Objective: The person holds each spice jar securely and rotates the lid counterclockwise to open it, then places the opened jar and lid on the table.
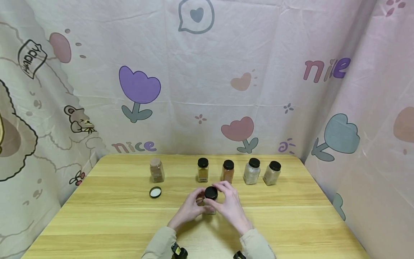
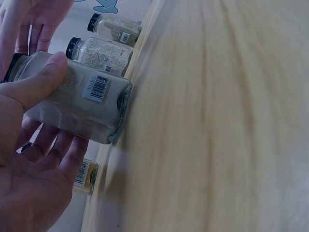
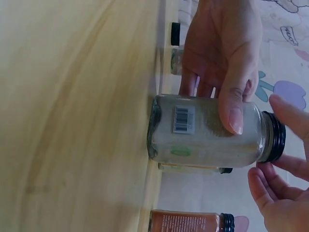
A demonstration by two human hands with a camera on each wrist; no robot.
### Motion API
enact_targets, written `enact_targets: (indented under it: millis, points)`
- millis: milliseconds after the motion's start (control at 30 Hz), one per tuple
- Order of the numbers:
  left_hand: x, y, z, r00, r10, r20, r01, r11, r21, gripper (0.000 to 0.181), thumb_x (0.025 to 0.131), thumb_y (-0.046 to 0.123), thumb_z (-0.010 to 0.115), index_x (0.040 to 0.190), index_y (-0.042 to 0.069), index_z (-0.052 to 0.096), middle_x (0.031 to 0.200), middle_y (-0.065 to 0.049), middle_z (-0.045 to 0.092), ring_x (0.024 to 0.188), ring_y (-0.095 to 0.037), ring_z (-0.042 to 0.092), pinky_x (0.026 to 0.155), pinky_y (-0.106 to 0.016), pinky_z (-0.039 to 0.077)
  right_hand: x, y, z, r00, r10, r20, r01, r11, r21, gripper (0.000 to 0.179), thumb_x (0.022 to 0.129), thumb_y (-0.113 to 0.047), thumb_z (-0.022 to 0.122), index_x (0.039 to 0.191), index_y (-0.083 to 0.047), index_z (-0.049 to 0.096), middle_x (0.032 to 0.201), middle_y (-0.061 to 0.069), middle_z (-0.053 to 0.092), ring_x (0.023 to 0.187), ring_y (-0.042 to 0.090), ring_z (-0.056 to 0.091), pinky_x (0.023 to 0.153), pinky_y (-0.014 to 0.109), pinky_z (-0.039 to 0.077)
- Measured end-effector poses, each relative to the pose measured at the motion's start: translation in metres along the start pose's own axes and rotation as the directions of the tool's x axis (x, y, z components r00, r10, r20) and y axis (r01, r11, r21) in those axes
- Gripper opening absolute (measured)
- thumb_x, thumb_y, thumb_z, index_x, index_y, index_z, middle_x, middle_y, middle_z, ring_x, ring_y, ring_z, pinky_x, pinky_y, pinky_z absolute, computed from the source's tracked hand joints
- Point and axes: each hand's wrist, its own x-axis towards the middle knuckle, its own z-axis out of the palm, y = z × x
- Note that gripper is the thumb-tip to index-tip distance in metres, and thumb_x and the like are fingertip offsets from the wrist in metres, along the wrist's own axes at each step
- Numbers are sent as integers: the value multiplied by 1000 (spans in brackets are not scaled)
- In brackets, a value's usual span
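A square glass jar (image 1: 211, 212) of pale powder with a black lid (image 1: 211, 192) stands near the table's middle. My left hand (image 1: 190, 208) holds the jar's body, its thumb (image 3: 235, 113) across the barcode side and its fingers behind. Around the lid, my right hand (image 1: 230, 205) has its thumb on one side and fingers on the other, as the right wrist view shows. Behind and to the left stands a lidless jar (image 1: 157, 172) of brownish powder. A loose black lid (image 1: 155, 192) lies before it, white inside facing up.
Along the back stand a yellow-filled jar (image 1: 203, 171), an orange-brown one (image 1: 228, 172), a jar of white flakes (image 1: 251, 173) and a pale one (image 1: 272, 173), all black-lidded. A printed curtain (image 1: 194, 82) hangs behind the wooden table (image 1: 106, 216).
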Motion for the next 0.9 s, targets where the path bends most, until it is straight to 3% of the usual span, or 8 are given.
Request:
enact_targets:
  millis: [200,400,567,733,900]
  points:
    - [1,-1,0,1000,25,8,-25,1000,-17,49,82,6,82,124,-2,59,127,-21,62,119,-27,61,113,-36,50,0,2,3,997,-69,-39,68,997,-32,46,72,-12,89,114,-2,73,109,5,70,100,22,68,90,36,59]
    - [0,-1,0,999,40,6,-40,999,-3,48,82,0,79,124,-5,58,127,-24,61,120,-35,61,113,-40,50,0,3,3,997,-74,-6,74,997,-3,46,73,-10,87,116,-2,72,112,7,70,103,22,68,95,39,59]
    - [0,-1,0,999,32,-7,-32,999,20,47,82,2,80,123,-2,59,124,-21,63,116,-26,62,111,-41,51,0,3,3,999,-39,-4,39,999,-7,53,74,-17,89,121,-1,69,115,6,67,108,23,66,97,42,58]
    - [1,-2,0,999,36,-10,-36,999,25,45,82,6,82,121,0,60,120,-18,65,110,-14,63,109,-35,54,0,3,5,997,-66,-45,64,997,-44,55,72,-19,90,119,-1,70,112,7,67,105,23,66,94,41,59]
    - [1,-1,0,1000,27,-6,-27,999,17,47,81,8,83,121,-1,59,119,-18,65,110,-19,63,108,-35,54,0,4,6,992,-105,-62,102,993,-51,50,72,-17,89,116,-1,71,110,7,68,102,23,67,90,39,60]
